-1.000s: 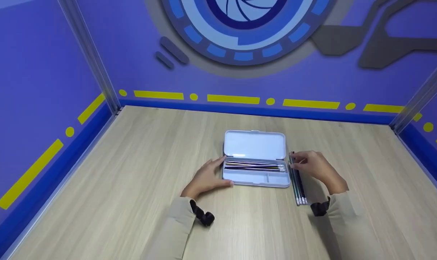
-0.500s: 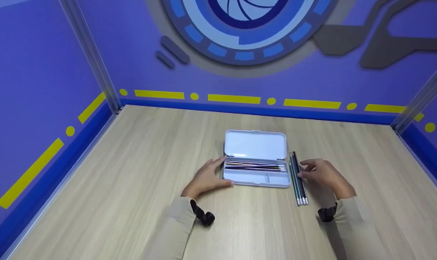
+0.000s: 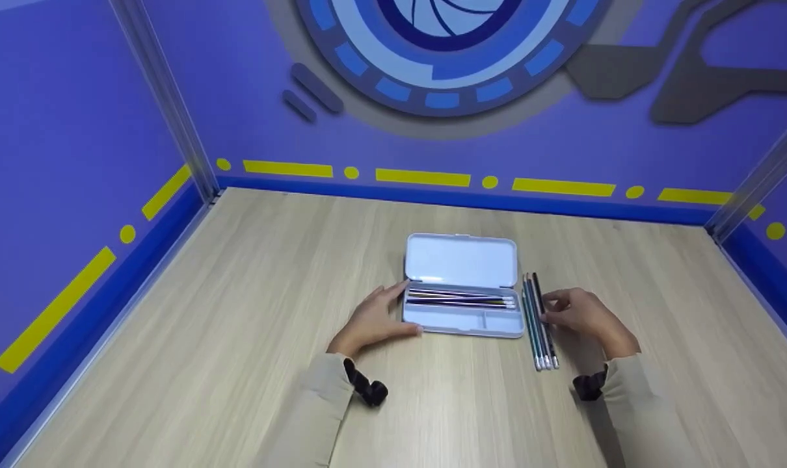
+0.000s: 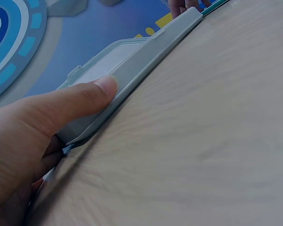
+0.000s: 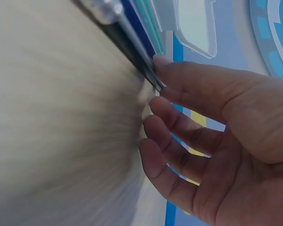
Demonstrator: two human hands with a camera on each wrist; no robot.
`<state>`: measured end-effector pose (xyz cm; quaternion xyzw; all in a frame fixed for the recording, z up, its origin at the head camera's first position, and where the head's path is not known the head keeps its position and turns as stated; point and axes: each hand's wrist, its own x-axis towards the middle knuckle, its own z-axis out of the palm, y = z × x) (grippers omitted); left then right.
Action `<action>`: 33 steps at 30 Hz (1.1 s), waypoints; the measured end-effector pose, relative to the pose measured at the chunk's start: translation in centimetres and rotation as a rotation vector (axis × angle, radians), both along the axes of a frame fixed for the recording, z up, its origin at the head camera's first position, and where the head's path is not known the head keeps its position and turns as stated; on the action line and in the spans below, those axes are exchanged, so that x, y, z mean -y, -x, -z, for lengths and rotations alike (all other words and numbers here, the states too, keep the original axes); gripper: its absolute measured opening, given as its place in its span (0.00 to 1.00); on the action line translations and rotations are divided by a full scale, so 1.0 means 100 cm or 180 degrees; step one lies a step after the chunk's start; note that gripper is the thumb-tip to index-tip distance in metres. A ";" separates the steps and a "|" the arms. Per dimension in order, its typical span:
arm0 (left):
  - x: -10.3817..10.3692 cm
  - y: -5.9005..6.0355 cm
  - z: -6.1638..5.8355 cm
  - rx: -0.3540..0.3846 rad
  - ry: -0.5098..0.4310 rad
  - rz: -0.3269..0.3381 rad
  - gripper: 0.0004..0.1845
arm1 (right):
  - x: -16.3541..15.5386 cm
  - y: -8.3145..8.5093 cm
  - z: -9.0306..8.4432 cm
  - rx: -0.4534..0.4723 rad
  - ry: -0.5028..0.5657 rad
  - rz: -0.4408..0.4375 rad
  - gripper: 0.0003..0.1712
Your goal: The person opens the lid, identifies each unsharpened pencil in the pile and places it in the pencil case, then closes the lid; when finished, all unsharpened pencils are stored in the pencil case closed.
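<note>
A white pencil case (image 3: 442, 318) lies with its lid folded back, several pencils (image 3: 455, 302) in its rear compartment. My left hand (image 3: 371, 318) grips its left end, the thumb on the front wall in the left wrist view and the fingers behind. To the right of the case, a row of pencils (image 3: 532, 325), teal and dark, lies with metal eraser ends towards me. My right hand (image 3: 585, 315) pinches the outermost black pencil (image 3: 542, 299) along its side between thumb and index finger. In the right wrist view, the other fingers of this hand (image 5: 217, 136) curve loosely beside it.
The case's open lid (image 3: 460, 260) lies towards the back of the wooden table (image 3: 270, 279). Blue-purple panels (image 3: 237, 97) rise along the table's back and sides. A black band (image 3: 366, 387) sits on each wrist.
My right hand has moved right and slightly towards me, from the pencils' far ends to the outer black pencil. That pencil has shifted right, spreading the row. My left hand stays put.
</note>
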<state>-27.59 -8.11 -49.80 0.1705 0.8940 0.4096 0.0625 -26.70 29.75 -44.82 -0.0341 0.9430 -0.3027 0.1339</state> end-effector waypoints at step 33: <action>-0.001 0.001 0.002 -0.0031 -0.0023 0.0003 0.54 | 0.002 0.001 -0.008 0.0016 0.0102 0.0141 0.26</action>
